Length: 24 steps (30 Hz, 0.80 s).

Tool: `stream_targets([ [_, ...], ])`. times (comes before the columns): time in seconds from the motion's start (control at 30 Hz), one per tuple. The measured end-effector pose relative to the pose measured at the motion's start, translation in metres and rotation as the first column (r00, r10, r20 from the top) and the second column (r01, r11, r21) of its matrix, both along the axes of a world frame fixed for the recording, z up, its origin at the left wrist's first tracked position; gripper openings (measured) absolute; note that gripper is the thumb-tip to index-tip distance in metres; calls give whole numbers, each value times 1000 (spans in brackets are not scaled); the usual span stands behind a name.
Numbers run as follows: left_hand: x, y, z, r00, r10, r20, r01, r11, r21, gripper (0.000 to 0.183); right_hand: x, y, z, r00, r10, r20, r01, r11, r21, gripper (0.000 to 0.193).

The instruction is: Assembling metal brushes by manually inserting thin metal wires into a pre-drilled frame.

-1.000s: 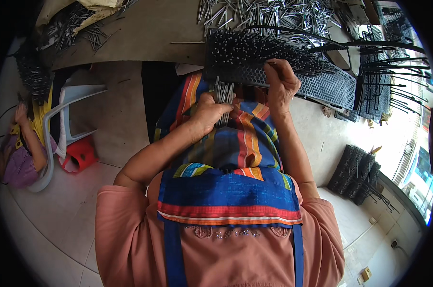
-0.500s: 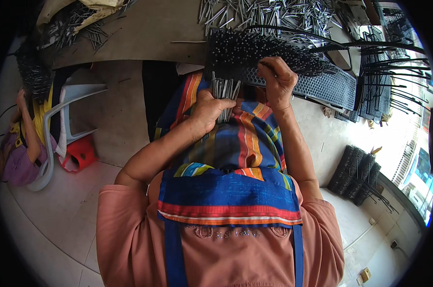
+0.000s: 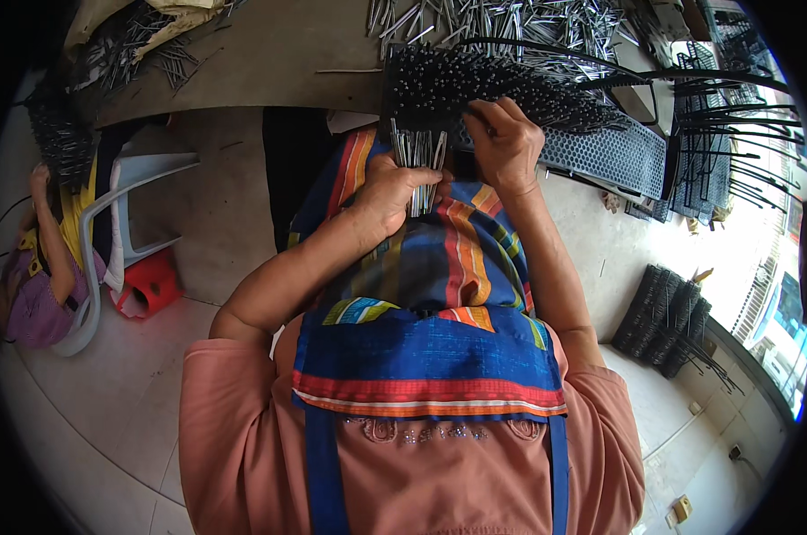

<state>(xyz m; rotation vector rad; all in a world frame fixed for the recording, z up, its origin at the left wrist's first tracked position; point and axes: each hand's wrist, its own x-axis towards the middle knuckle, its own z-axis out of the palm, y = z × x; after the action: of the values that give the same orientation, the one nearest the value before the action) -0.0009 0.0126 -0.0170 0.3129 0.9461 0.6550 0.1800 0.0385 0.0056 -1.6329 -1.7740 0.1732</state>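
Note:
My left hand (image 3: 393, 192) is wrapped round a bundle of thin metal sticks (image 3: 416, 150), which stand roughly upright with uneven tops above my lap. To its right, my right hand (image 3: 508, 147) is closed in a pinch at the near edge of a black perforated rack (image 3: 599, 159). What its fingertips hold, if anything, is too small to make out. Many dark sticks (image 3: 483, 87) stand packed in the rack's holes across its far and left part. Bare rows of holes show along the near right part. A striped apron (image 3: 421, 357) covers my lap.
Loose metal sticks (image 3: 510, 22) lie heaped on the table (image 3: 270, 62) behind the rack. Dark hooked rods (image 3: 742, 143) jut out at the right. Black bundles (image 3: 660, 321) stand on the floor. At the left are another person (image 3: 47, 276), a pale chair (image 3: 145, 169) and a red container (image 3: 149, 285).
My right hand has shifted slightly left, toward the bundle. The left hand and its metal sticks have risen a little toward the rack.

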Motion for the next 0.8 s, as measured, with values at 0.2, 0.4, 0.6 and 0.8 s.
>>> stream_targets([
  [0.2,9,4,9,1000,15,21,-16,997,82,20,0,-23,3,894,-181,-411,34,940,-340,11],
  [0.4,19,0,13,1000,7,-26,-4,992,129,16,12,-35,-7,621,-280,-732,-325,758,-565,8],
  [0.6,10,-12,-7,992,-117,-49,117,993,7,16,29,-18,0,603,-167,-780,112,986,-124,5],
  [0.8,7,-18,-11,972,-217,-88,225,970,94,24,31,-7,-8,800,-15,-600,38,999,27,6],
])
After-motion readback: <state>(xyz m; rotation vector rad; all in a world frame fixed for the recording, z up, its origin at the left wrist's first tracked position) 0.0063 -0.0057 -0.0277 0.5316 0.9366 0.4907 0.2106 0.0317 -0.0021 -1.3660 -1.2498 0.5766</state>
